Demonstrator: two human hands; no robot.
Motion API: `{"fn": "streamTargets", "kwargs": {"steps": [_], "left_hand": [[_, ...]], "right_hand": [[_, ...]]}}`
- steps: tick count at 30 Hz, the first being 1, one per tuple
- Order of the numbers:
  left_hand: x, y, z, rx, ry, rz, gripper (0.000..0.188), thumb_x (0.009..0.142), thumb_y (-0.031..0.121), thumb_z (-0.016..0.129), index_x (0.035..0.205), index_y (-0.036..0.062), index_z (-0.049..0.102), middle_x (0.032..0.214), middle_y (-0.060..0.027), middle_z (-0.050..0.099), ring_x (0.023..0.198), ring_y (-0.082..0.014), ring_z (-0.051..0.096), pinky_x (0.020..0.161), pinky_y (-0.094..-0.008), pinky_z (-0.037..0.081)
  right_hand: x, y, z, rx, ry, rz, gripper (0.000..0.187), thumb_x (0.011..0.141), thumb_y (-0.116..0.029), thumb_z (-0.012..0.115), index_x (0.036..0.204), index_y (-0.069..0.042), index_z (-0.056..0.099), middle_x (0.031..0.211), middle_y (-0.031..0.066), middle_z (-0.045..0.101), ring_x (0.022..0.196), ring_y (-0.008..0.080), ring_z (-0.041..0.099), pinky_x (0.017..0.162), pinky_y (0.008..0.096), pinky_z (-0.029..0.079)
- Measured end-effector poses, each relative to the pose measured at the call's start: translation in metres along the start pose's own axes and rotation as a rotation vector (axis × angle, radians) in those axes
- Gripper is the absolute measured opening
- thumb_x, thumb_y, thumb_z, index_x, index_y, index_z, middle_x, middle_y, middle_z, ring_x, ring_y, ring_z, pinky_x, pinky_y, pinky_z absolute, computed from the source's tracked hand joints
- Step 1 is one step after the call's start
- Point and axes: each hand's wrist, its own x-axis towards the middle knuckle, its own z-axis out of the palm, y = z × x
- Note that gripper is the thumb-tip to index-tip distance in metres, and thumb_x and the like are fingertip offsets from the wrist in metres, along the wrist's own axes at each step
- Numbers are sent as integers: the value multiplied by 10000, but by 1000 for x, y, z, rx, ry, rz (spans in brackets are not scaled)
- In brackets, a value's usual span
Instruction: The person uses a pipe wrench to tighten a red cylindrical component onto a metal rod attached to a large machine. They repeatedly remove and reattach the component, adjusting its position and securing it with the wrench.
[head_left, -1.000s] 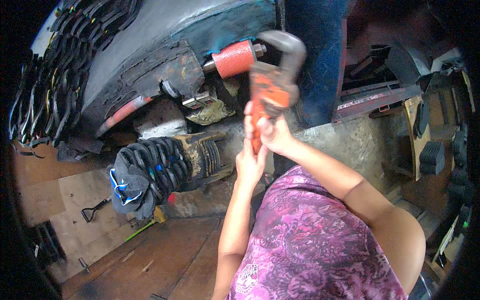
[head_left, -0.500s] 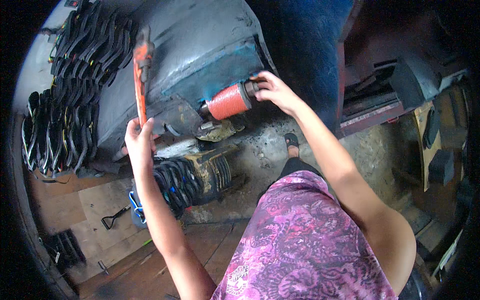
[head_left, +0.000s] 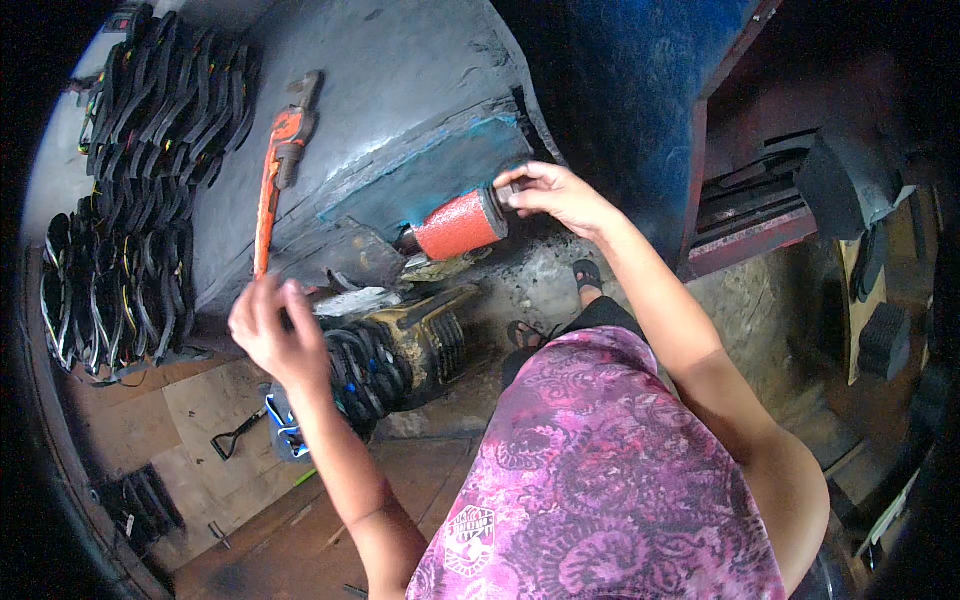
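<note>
An orange pipe wrench (head_left: 268, 200) lies on the grey sheet-covered surface (head_left: 400, 60), its jaw end pointing away from me. My left hand (head_left: 280, 335) is just below the end of its handle, fingers loosely curled and apart, with nothing visible in them. The red abrasive-looking drum (head_left: 455, 228) sits on a spindle at the machine's near edge. My right hand (head_left: 560, 198) pinches the dark nut (head_left: 507, 194) at the drum's right end between thumb and fingers.
Stacks of black shoe soles (head_left: 170, 110) stand at the left. More soles lie beside a dusty motor (head_left: 437, 345) below the drum. A blue panel (head_left: 640, 100) and a dark red bin (head_left: 755, 235) are at the right. My sandalled feet (head_left: 587, 275) show on the concrete floor.
My left hand has put the pipe wrench down on the grey surface, let go of its handle and drawn back toward me. My right hand stays at the nut.
</note>
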Motion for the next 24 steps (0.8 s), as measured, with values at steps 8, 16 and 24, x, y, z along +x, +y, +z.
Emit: {"fn": "streamTargets", "kwargs": {"steps": [8,16,24], "left_hand": [[-69,36,7,-352,-168,-52,118,800,51,687,914,39,659,1008,-109,615,961,-306,552,864,-415,439],[-111,50,42,-642,-350,-203,120,854,107,673,932,17,666,980,-130,656,938,-291,609,859,-381,474],[-114,82,65,-924,-500,-340,182,885,149,653,966,-12,679,967,-136,668,916,-245,631,847,-332,479]], "right_hand": [[-3,-7,2,3,87,-1,363,846,-151,697,1173,-44,583,1018,73,640,812,144,614,720,292,525],[-5,-11,14,-127,210,159,525,885,-457,645,1221,-65,547,1110,89,622,933,180,617,690,318,542],[-6,-11,8,-38,273,235,424,885,-325,684,1172,-44,550,1017,73,631,782,152,621,599,289,520]]}}
